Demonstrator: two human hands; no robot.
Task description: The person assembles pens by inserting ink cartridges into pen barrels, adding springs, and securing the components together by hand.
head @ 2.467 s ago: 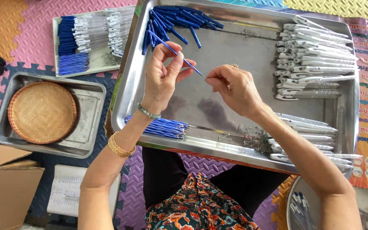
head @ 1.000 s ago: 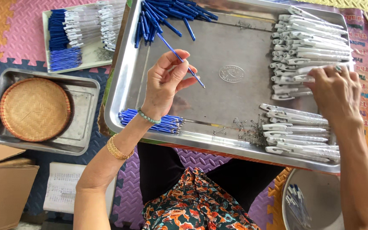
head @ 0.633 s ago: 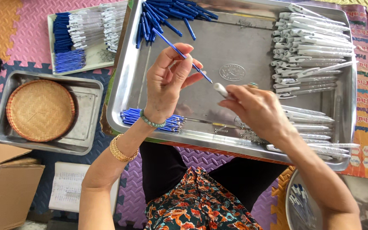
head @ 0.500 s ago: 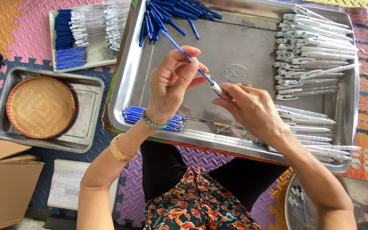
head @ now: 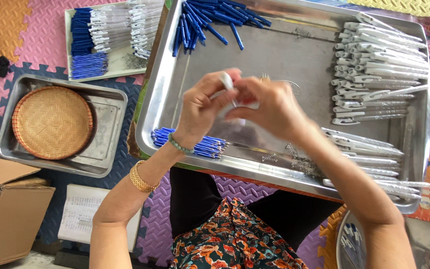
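Observation:
My left hand point(head: 202, 112) and my right hand point(head: 269, 107) meet above the middle of a large steel tray point(head: 284, 55). Together they grip a white pen barrel point(head: 226, 81), whose end sticks up between the fingers; the blue refill is hidden inside the hands. Loose blue refills point(head: 210, 20) lie at the tray's far left corner. A bundle of blue refills point(head: 195, 144) rests at the near left edge, just below my left wrist. White pen barrels point(head: 379, 65) fill the tray's right side, with more barrels point(head: 374, 159) along the near right.
Small metal springs point(head: 299, 159) lie scattered on the tray's near edge. A smaller steel tray point(head: 108, 149) holding a round woven basket point(head: 52, 122) sits to the left. A flat tray of finished pens point(head: 110, 35) lies beyond it. A cardboard box point(head: 6, 209) stands at bottom left.
My right hand went to the white barrels on the right, came back with one, and slid it over the blue refill held in my left hand. Both hands now close together on it.

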